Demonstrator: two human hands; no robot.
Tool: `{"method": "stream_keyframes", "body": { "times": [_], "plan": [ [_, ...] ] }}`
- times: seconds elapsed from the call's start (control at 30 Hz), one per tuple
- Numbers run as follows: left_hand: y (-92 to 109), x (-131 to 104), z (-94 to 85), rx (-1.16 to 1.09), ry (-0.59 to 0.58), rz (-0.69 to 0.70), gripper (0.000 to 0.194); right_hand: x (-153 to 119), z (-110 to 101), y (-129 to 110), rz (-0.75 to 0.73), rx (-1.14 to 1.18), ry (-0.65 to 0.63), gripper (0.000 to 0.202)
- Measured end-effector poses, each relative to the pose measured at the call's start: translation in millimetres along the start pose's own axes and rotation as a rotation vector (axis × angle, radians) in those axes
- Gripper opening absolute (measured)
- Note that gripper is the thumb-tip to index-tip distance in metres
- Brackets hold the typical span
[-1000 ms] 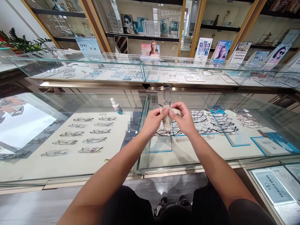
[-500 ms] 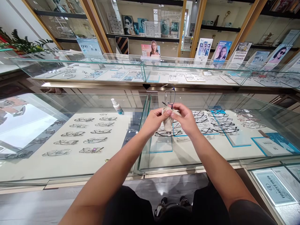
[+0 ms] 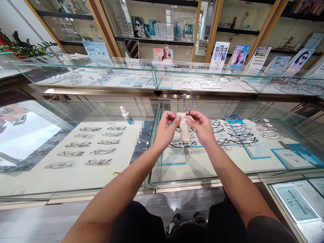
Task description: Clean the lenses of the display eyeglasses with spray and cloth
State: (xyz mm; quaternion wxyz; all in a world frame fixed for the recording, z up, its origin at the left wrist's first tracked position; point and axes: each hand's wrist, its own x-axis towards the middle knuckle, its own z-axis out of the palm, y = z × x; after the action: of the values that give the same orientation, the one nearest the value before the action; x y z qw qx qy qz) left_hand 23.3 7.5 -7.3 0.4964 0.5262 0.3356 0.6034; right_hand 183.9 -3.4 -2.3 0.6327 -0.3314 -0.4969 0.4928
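Above the glass counter, my left hand (image 3: 167, 130) pinches the upper left part of a beige cleaning cloth (image 3: 185, 131) between thumb and fingers. My right hand (image 3: 203, 128) is closed on the cloth's right side and on a pair of eyeglasses (image 3: 187, 101). One thin-rimmed lens of the eyeglasses sticks up beyond the fingertips; the cloth and fingers hide the rest. The cloth hangs down between both hands, in front of black-framed glasses that lie inside the display case.
A white spray bottle (image 3: 126, 115) stands on the counter to the left. Rows of glasses lie under the glass in the left case (image 3: 121, 168) and the right case. Farther back runs a second glass showcase (image 3: 162, 64) with standing cards, including a blue poster (image 3: 239, 56).
My hands have shifted their grip, and the cloth now hangs wider and flatter between them. The raised lens has moved slightly right and turned more face-on.
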Motion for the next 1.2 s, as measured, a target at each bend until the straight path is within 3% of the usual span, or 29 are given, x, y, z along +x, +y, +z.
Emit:
{"method": "stream_keyframes", "body": {
  "times": [0.07, 0.17, 0.5, 0.77, 1.03, 1.2],
  "plan": [
    [0.7, -3.0, 0.8, 0.145, 0.033, 0.126, 0.035, -1.0, 1.1, -0.5, 0.004, -0.023, 0.006, 0.033],
    [1.5, -7.6, 2.1, 0.249, 0.011, 0.159, 0.029, -1.8, 2.0, -1.4, 0.006, -0.024, 0.020, 0.033],
    [-4.7, -6.1, 3.1, 0.188, -0.174, 0.069, 0.042, -1.0, 1.6, 1.7, 0.006, 0.000, 0.057, 0.029],
    [0.6, -4.7, 4.0, 0.033, -0.267, -0.119, 0.049, -3.4, 5.0, -6.0, 0.079, 0.094, 0.018, 0.024],
    [-0.3, -6.0, 3.5, -0.091, -0.412, -0.259, 0.057, -0.9, 4.0, -3.1, 0.164, 0.173, 0.043, 0.033],
    [0.9, -8.3, 6.9, -0.107, -0.371, -0.254, 0.060, -1.5, 6.3, 0.0, 0.195, 0.209, 0.045, 0.034]
  ]
}}
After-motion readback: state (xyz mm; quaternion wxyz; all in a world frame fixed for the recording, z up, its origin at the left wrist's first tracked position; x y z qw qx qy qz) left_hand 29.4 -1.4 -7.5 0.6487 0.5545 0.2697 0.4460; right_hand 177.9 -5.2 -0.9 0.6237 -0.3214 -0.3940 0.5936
